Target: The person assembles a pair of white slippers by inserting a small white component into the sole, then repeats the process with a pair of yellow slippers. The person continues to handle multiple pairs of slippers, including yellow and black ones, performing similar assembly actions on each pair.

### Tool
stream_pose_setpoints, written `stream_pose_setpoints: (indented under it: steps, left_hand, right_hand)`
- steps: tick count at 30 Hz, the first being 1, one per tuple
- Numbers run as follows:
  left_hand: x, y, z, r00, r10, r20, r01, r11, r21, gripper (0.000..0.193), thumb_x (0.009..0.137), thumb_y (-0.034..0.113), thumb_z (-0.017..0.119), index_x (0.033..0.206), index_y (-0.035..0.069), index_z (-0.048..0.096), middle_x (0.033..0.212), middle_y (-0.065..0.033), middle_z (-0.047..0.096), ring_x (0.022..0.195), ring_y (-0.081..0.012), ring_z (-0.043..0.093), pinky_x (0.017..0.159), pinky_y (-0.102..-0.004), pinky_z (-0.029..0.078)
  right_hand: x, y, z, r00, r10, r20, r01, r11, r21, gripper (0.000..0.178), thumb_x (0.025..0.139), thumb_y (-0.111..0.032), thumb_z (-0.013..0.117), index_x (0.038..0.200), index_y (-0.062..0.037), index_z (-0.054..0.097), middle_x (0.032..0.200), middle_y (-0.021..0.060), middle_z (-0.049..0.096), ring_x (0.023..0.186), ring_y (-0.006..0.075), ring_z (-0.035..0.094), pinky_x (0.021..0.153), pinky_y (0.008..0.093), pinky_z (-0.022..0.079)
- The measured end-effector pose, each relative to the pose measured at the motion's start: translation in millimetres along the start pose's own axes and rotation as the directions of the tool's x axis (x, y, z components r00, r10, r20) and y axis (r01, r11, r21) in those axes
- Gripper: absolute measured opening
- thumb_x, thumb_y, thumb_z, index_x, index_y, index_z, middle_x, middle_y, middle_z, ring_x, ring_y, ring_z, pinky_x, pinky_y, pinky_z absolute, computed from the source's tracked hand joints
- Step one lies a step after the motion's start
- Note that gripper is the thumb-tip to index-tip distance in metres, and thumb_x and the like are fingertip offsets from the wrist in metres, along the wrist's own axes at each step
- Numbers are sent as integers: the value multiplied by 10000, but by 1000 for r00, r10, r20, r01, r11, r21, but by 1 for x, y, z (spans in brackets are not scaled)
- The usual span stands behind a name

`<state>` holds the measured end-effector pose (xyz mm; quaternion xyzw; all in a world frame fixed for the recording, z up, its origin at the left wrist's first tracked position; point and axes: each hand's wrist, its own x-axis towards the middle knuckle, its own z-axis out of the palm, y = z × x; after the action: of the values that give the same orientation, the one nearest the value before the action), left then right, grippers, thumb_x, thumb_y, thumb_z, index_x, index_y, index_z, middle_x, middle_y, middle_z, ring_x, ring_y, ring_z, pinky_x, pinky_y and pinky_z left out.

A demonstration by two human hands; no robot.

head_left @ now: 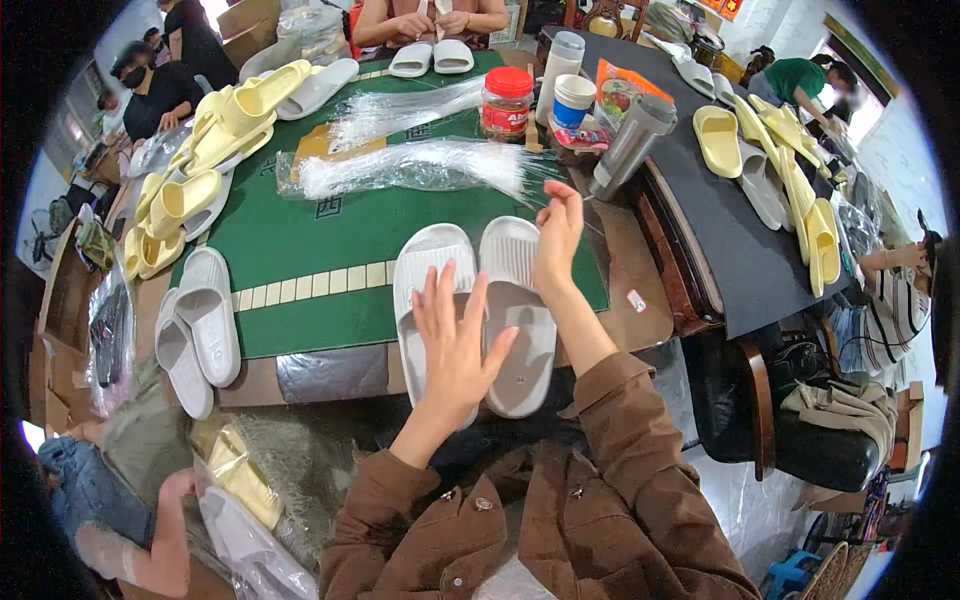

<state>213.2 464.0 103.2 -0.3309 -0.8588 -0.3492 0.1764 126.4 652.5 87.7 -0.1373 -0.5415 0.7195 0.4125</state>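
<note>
A pair of light grey slide slippers lies side by side at the table's front edge, the left slipper [433, 247] and the right slipper [520, 370]. My left hand [448, 345] is over the left slipper with its fingers spread, holding nothing. Beside the right slipper's strap, my right hand [560, 240] is raised, its fingers bent together. Whether a thin strand is between those fingertips is too fine to make out. Just beyond that hand lie the loose ends of a bundle of clear plastic strands [410, 170] in a plastic wrapper.
On the green mat [290, 330] are a row of cream tiles [310, 284], a red-lidded jar [507, 103] and another strand bundle. A grey tumbler [633, 145] stands at right. Yellow slippers [232, 125] are heaped at left. Grey slippers [210, 315] overhang the edge. Other people sit around.
</note>
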Motion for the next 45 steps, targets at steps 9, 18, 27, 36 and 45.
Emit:
stream_pose_setpoints:
  steps: [9, 18, 27, 36, 45]
  left_hand:
    - [-21, -6, -13, 996, -24, 91, 21, 999, 34, 500, 889, 312, 592, 1333, 99, 509, 1227, -254, 438, 1111, -420, 445, 963, -490, 340]
    - [-12, 4, 7, 974, 2, 228, -46, 981, 188, 616, 860, 329, 626, 1396, 101, 424, 1224, -261, 443, 1126, -431, 448, 980, -518, 335]
    - [3, -30, 13, 957, -126, 259, 46, 955, 294, 625, 826, 287, 650, 1345, 9, 439, 1141, -234, 464, 1093, -412, 450, 974, -512, 335]
    - [4, -174, -63, 939, -342, 33, 294, 851, 435, 502, 898, 231, 587, 1359, 79, 462, 1142, -260, 520, 1025, -436, 516, 894, -477, 408]
    - [0, -311, -131, 868, -491, -77, 447, 703, 553, 442, 944, 67, 454, 1383, 117, 448, 1185, -246, 498, 1059, -430, 511, 898, -454, 418]
  right_hand:
    - [2, -74, -73, 940, -338, -39, 330, 933, -144, 200, 1014, -141, 402, 1073, -28, 557, 1059, 52, 557, 938, 127, 501, 891, 275, 399]
    - [32, -217, -164, 425, -890, 166, 606, 143, -783, 216, 998, -112, 408, 1072, -43, 599, 1174, 112, 542, 1176, 271, 454, 1060, 410, 296]
    - [126, -147, -281, 890, -454, 45, 221, 343, -913, 272, 1001, -186, 414, 1044, -28, 631, 1016, 134, 626, 895, 257, 597, 810, 354, 457]
    - [246, -137, -306, 934, -356, 21, 40, 48, -998, 468, 947, -449, 452, 1024, -31, 650, 998, 164, 685, 955, 337, 639, 819, 430, 475]
    - [312, -127, -299, 960, -182, -211, -192, 118, -974, 656, 814, -551, 546, 1144, 16, 575, 1128, 294, 603, 1081, 418, 583, 904, 471, 449]
